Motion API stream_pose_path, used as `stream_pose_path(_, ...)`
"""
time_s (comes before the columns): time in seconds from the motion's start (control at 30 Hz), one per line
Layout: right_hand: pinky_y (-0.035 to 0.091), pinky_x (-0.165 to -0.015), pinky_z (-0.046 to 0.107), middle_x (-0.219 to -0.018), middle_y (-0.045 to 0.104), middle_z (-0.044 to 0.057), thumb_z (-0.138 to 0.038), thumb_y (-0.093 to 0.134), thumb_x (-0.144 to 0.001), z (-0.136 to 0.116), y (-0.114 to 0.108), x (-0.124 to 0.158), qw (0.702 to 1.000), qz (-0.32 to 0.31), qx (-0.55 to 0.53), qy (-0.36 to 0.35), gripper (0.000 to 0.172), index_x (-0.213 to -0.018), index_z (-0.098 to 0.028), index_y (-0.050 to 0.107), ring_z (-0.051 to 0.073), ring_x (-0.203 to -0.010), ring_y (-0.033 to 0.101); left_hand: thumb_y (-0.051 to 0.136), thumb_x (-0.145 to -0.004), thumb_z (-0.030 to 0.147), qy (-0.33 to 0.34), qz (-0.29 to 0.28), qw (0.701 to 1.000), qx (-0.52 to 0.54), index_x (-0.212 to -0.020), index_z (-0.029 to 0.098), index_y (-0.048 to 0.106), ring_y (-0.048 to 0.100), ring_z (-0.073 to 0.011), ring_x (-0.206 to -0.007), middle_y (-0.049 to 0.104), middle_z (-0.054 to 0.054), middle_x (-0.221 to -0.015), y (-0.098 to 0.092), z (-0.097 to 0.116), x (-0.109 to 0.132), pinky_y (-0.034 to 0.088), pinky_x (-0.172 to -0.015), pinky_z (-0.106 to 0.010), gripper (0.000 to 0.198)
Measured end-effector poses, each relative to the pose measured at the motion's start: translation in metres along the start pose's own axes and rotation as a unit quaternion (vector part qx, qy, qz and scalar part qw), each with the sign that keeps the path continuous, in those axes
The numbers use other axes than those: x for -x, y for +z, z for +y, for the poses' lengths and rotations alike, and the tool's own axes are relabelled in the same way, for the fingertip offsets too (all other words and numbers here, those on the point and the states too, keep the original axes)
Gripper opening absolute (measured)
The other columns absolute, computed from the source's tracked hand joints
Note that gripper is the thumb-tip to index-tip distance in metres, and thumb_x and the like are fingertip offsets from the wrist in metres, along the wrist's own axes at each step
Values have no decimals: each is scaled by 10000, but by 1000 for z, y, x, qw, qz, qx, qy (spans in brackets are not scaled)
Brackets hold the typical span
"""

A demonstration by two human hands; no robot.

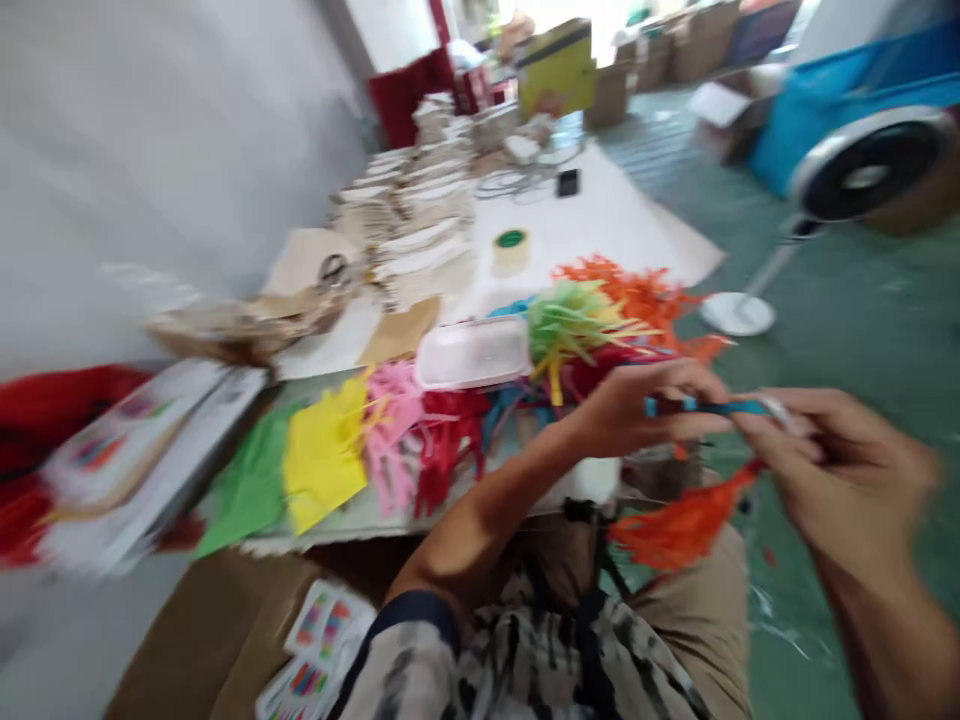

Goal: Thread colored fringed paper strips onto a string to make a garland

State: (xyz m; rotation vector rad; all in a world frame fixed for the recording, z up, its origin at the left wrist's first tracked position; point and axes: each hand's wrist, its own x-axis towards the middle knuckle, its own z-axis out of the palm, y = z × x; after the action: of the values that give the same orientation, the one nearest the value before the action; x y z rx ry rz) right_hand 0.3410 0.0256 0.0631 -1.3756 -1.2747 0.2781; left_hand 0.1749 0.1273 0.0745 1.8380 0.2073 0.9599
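My left hand is closed around one end of a narrow blue strip, just past the table's right front corner. My right hand pinches the strip's other end, where something small and white shows. Below the fingers of my right hand hangs an orange paper tassel, its fringe above my lap. Whether the tassel is tied to the strip I cannot tell. Behind my left hand lie a green and yellow tassel bundle and orange fringed paper. Motion blurs both hands.
Green sheets, yellow sheets, pink fringes and red fringes line the table's front edge. A white plastic tray lies behind them. Farther back are a tape roll and paper stacks. A fan stands right.
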Motion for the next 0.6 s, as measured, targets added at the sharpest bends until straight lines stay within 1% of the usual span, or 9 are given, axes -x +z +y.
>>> stream_pose_path(0.03, 316, -505, 275, -722, 617, -16, -395, 869, -840, 2, -10, 1, 1000, 0, -1, -4, 185, -928, -248, 799, 104, -555, 423, 838, -854, 294, -1, 21, 1000, 17, -911, 156, 741, 631, -108, -740, 737, -20, -876, 1, -3, -1, 487, -669, -252, 178)
stream_pose_path(0.07, 314, -523, 271, -714, 604, -27, -360, 855, -856, 3, -15, 2, 1000, -6, -7, -6, 150, -945, -252, 801, 99, -563, 420, 864, -828, 315, -20, 33, 999, 22, -892, 161, 751, 585, -90, -681, 729, -9, -835, 2, -5, -2, 454, -635, -242, 201)
stream_pose_path(0.1, 314, -537, 267, -694, 579, -36, -351, 829, -883, 4, -18, 2, 1000, -13, -9, -2, 128, -963, -255, 803, 97, -563, 401, 873, -818, 332, -40, 34, 998, 28, -886, 166, 763, 543, -79, -645, 722, -4, -808, 3, -6, -3, 430, -613, -237, 210)
stream_pose_path(0.17, 318, -555, 264, -666, 528, -46, -352, 790, -921, 6, -18, 1, 999, -25, -20, 10, 124, -997, -254, 801, 99, -568, 381, 873, -820, 379, -88, 46, 994, 38, -903, 175, 795, 510, -80, -632, 721, -8, -792, 6, -3, -3, 412, -601, -237, 234)
stream_pose_path(0.27, 338, -571, 266, -662, 506, -43, -382, 769, -942, 8, -19, 2, 999, -33, -21, 20, 150, -1006, -249, 796, 109, -579, 397, 885, -797, 445, -135, 57, 988, 51, -921, 186, 831, 523, -95, -645, 740, -22, -805, 12, 2, -3, 421, -606, -246, 293)
stream_pose_path(0.37, 361, -589, 271, -690, 539, -30, -390, 755, -952, 11, -23, 5, 999, -36, -7, 11, 163, -1011, -242, 790, 119, -607, 441, 898, -775, 463, -152, 69, 983, 77, -908, 188, 848, 591, -125, -703, 768, -48, -848, 15, 1, -3, 462, -658, -267, 309)
stream_pose_path(0.43, 346, -579, 269, -673, 500, -41, -381, 741, -963, 14, -25, 6, 999, -39, -1, 2, 163, -1029, -238, 783, 111, -590, 419, 902, -773, 456, -165, 74, 979, 96, -904, 182, 852, 626, -143, -746, 781, -68, -887, 16, -1, -3, 483, -691, -278, 307)
stream_pose_path(0.53, 322, -563, 267, -631, 404, -69, -364, 720, -982, 15, -27, 5, 999, -48, 6, -10, 153, -1049, -234, 764, 98, -553, 376, 903, -775, 462, -193, 66, 973, 108, -919, 171, 847, 612, -134, -718, 763, -66, -862, 18, -3, -2, 480, -671, -271, 329)
stream_pose_path(0.6, 319, -558, 265, -615, 379, -80, -352, 708, -991, 15, -27, 4, 998, -57, 10, -17, 143, -1059, -232, 748, 93, -537, 370, 898, -781, 480, -208, 64, 969, 113, -934, 168, 834, 570, -113, -662, 730, -47, -808, 20, -3, -1, 456, -624, -257, 354)
